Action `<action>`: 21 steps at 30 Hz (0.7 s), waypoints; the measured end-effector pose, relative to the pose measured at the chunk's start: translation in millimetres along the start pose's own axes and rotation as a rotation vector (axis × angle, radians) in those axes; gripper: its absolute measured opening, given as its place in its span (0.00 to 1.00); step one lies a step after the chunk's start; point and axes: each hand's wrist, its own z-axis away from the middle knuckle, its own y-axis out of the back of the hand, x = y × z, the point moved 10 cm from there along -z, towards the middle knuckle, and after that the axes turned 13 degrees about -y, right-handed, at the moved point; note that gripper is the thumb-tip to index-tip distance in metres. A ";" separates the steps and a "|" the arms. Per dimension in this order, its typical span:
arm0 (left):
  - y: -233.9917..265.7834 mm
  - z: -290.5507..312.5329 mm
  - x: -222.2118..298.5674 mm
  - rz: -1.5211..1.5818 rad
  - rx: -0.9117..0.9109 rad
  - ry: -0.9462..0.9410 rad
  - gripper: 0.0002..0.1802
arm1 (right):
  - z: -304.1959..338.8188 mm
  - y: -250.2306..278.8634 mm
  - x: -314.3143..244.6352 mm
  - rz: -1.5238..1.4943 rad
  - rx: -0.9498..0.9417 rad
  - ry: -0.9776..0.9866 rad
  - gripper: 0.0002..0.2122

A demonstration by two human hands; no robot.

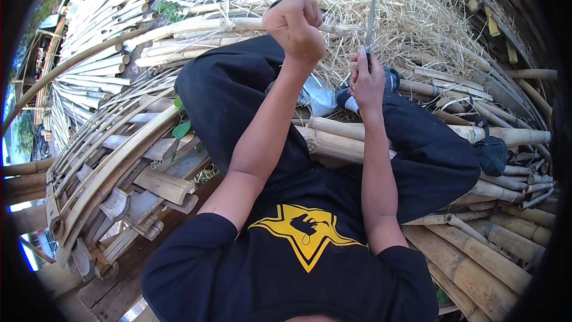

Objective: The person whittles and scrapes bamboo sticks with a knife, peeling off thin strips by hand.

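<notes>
One knife (370,28) is just right of centre, pointing toward the far side; its slender grey blade tapers to a tip, and its dark handle is mostly hidden. The right grip (367,81) is clamped on that handle, thumb up against the base of the blade. The left grip (298,31), second of two, is raised left of the knife and apart from it, fingers curled together and thumb up; whether anything lies inside I cannot tell. Loose pale straw (417,21) spreads beyond the knife. Bamboo poles (95,79), too many to count, lie at the far left, and split bamboo pieces (164,185) are piled at the near left. One pale plastic bag (320,98) lies between the two legs of the dark trousers (229,86), its contents impossible to make out
</notes>
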 end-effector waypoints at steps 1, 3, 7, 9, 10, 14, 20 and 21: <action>-0.8 2.3 -3.5 -0.040 -0.016 0.005 0.26 | 1.3 0.6 -1.5 0.001 0.000 0.001 0.14; -4.6 3.4 1.1 -0.090 -0.036 0.016 0.25 | 3.6 1.0 0.1 -0.050 -0.025 -0.051 0.14; -11.7 -3.6 13.1 -0.146 -0.038 0.043 0.25 | -2.5 6.8 -6.3 -0.030 -0.004 0.006 0.13; -8.8 -2.7 10.0 -0.144 -0.045 0.035 0.25 | -2.4 6.1 -7.5 -0.025 0.000 0.007 0.13; -5.7 -2.3 8.0 -0.141 -0.051 0.024 0.25 | -1.2 5.0 -7.9 -0.018 0.002 0.010 0.13; 6.0 23.2 -22.1 -0.139 -0.025 0.050 0.26 | -1.3 0.9 -6.6 -0.008 -0.008 -0.015 0.14; 2.8 20.0 -22.4 -0.154 -0.007 0.126 0.26 | 1.1 3.4 -9.6 0.096 0.045 0.076 0.14; 4.2 19.4 -21.2 -0.132 0.016 0.155 0.26 | 3.1 1.9 -11.1 0.095 0.045 0.074 0.14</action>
